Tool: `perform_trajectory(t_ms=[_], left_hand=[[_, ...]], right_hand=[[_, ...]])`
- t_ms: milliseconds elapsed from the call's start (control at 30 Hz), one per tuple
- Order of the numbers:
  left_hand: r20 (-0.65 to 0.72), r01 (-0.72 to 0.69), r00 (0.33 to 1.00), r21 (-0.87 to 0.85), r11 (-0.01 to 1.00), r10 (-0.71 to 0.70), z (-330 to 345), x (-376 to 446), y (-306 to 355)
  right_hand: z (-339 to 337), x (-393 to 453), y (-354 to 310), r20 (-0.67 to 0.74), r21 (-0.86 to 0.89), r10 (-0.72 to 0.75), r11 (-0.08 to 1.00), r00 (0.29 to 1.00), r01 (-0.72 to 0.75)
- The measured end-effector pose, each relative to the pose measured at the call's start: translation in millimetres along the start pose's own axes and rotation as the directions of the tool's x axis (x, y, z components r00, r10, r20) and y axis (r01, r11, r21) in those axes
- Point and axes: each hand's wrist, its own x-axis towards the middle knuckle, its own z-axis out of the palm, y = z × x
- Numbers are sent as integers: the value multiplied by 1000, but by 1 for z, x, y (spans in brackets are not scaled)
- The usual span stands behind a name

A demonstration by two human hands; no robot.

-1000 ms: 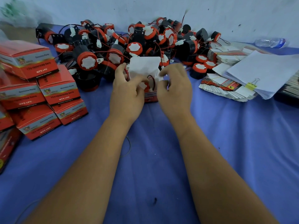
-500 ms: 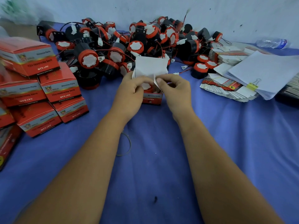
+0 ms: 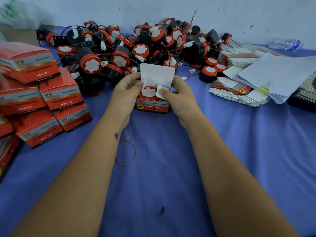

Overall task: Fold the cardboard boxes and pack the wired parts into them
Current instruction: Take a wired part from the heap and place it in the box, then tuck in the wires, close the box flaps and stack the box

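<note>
A small red cardboard box [image 3: 152, 106] stands on the blue cloth in the middle, its white lid flap [image 3: 158, 72] raised. Inside sits a red and black wired part [image 3: 147, 93] with a white cap. My left hand [image 3: 125, 93] holds the box's left side, its thumb pressing the left side flap inward. My right hand [image 3: 177, 94] holds the right side, with the thumb on the small white right flap [image 3: 160, 91]. A big pile of loose wired parts [image 3: 136, 48] lies just behind the box.
Several closed red boxes [image 3: 41, 96] are stacked at the left. A stack of flat unfolded boxes [image 3: 239, 91] and clipped white papers [image 3: 277, 74] lie at the right. A plastic bottle [image 3: 283, 44] lies by the wall. A loose wire ring [image 3: 126, 153] rests beneath my left forearm.
Both hands and the box have drawn nearer to me. My thumbs, which met at the box's middle, now sit on the side flaps, and the part inside shows.
</note>
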Motion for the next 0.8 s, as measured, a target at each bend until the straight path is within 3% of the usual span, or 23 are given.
perform_trajectory(t_ms=[133, 300, 433, 533, 567, 667, 800], left_hand=[[70, -57, 997, 199, 978, 44, 2, -3, -1], [34, -116, 993, 242, 963, 111, 2, -5, 1], [58, 49, 997, 155, 987, -58, -6, 3, 7], [17, 222, 973, 192, 956, -229, -9, 11, 12], [46, 184, 978, 259, 948, -202, -13, 9, 11], [210, -112, 977, 424, 899, 23, -23, -5, 6], [288, -233, 951, 445, 865, 108, -24, -8, 6]], right_hand=[[-2, 3, 0, 33, 87, 44, 995, 998, -47], [-2, 0, 0, 0, 32, -28, 999, 1000, 28], [-10, -2, -1, 49, 72, 39, 997, 998, -42], [-17, 0, -5, 72, 64, 103, 992, 992, -108], [-19, 1, -6, 71, 53, 122, 991, 990, -126], [-20, 2, -7, 119, -55, 146, 989, 982, -141], [-20, -6, 1, 283, -259, -50, 958, 958, 126]])
